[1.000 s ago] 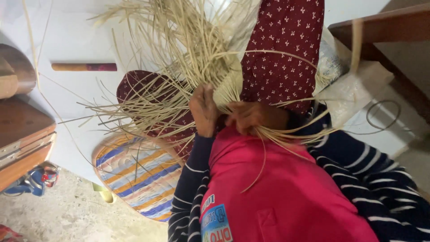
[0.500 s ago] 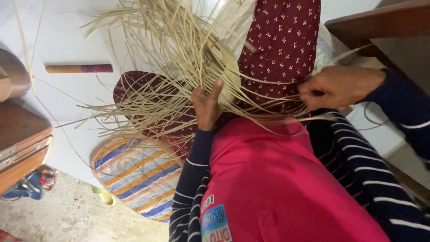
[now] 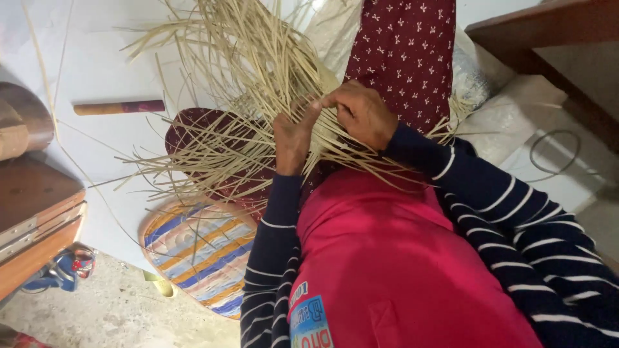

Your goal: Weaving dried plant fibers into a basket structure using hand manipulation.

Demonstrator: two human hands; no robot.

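Left hand (image 3: 293, 135): closed on straw strips (image 3: 258, 77), fingertips buried.
Right hand (image 3: 361, 113): pinching strips beside left, grip partly hidden.
Strips: ends cut off at top.

1. A striped woven mat (image 3: 193, 258) lies by my knee.
2. A wooden stick (image 3: 119, 107) rests on the white floor.
3. Wooden furniture (image 3: 32, 212) stands at my left.
4. A wire loop (image 3: 554, 151) lies at my right.

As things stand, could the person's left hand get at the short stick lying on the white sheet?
Probably not without letting go: the left hand is buried among the straw strips, and the stick lies apart beyond their splayed ends.
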